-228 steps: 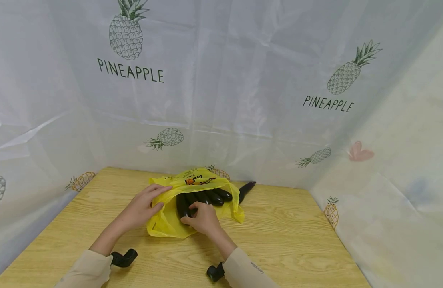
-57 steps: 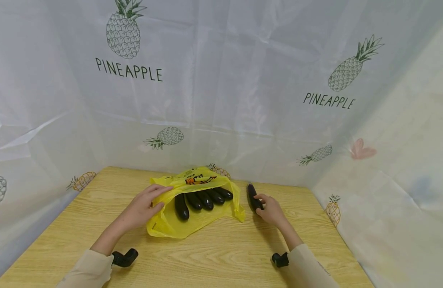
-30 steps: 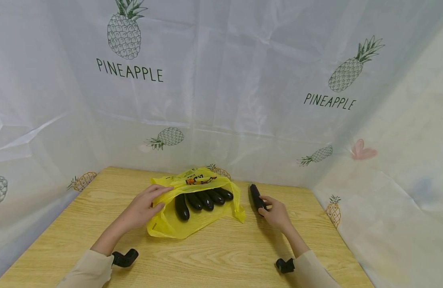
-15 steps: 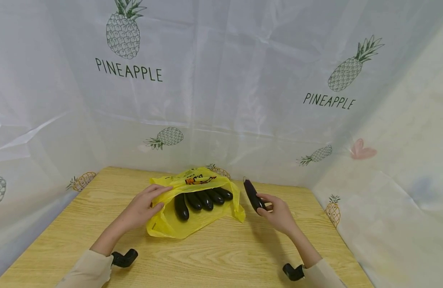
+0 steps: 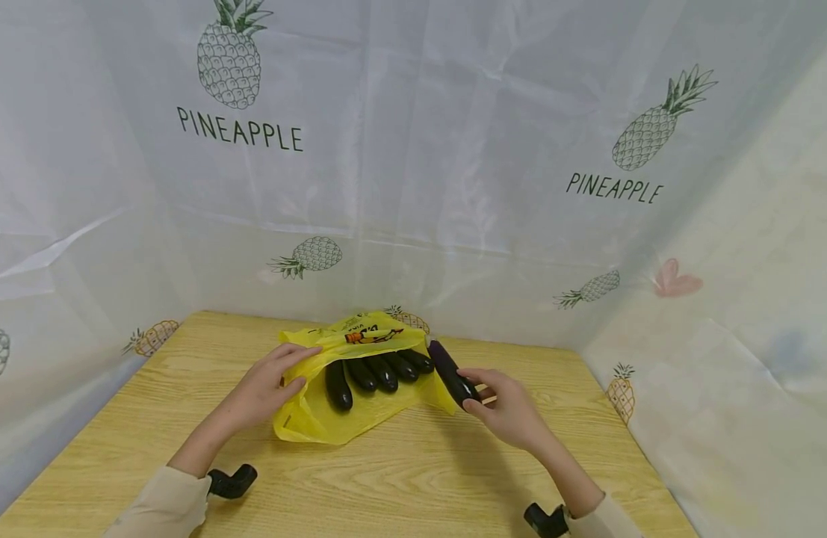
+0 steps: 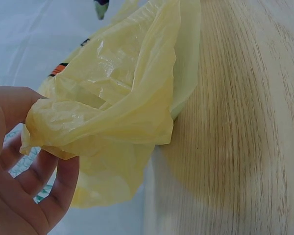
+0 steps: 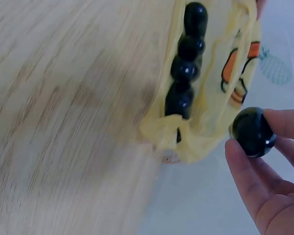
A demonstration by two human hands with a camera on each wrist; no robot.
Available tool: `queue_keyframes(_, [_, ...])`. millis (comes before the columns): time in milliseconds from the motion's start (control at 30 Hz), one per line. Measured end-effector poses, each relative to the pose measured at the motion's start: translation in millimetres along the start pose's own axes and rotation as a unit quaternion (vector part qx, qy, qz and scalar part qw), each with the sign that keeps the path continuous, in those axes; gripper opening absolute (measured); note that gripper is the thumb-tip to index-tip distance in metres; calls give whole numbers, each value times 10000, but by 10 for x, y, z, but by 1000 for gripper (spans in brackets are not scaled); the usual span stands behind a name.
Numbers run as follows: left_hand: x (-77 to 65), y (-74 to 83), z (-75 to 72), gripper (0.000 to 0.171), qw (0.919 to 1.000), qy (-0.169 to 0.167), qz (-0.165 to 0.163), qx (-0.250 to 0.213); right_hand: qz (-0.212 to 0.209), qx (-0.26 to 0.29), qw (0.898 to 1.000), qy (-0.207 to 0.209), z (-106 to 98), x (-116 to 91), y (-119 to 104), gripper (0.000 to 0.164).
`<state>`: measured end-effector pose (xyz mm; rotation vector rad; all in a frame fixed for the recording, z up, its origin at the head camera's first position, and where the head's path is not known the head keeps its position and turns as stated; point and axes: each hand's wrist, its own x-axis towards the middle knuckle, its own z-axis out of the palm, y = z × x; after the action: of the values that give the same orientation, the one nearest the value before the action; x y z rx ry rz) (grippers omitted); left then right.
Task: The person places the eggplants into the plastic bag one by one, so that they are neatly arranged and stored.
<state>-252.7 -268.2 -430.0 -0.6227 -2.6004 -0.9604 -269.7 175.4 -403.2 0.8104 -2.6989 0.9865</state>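
Note:
A yellow plastic bag (image 5: pixel 312 422) lies on its side on the table, its mouth facing the person. Several dark eggplants (image 5: pixel 338 388) lie side by side inside, rounded ends outward. My left hand (image 5: pixel 261 385) pinches the bag's upper edge at the left; the left wrist view shows thumb and fingers (image 6: pixel 63 178) on the film. Off the table, my right hand (image 5: pixel 510 415) holds another eggplant (image 5: pixel 448 366) near its rounded end. That eggplant's stem end points away and left, in front of the bag's right edge. In the right wrist view its glossy end (image 7: pixel 252 132) shows between thumb and fingers.
The wooden table (image 5: pixel 400 486) bears the bag. A white curtain with pineapple prints (image 5: pixel 440 187) hangs behind it and along the sides. Black wrist mounts (image 5: pixel 233 482) jut from both sleeves.
Earlier my right hand was among the eggplants in the bag. It then took the loose eggplant on the right, lifted it and carried it left to the bag. My left hand has stayed put.

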Motion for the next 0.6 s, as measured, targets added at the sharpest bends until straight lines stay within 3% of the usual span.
queue_keyframes(233, [6,10,-5,58,10000,38,23,38,-259,445,9979,-382,57,-13,-189,49])
queue_keyframes(600, [1,35,-13,58,9999,77,75,33,-493,663,9935,-782,170,1,-371,47])
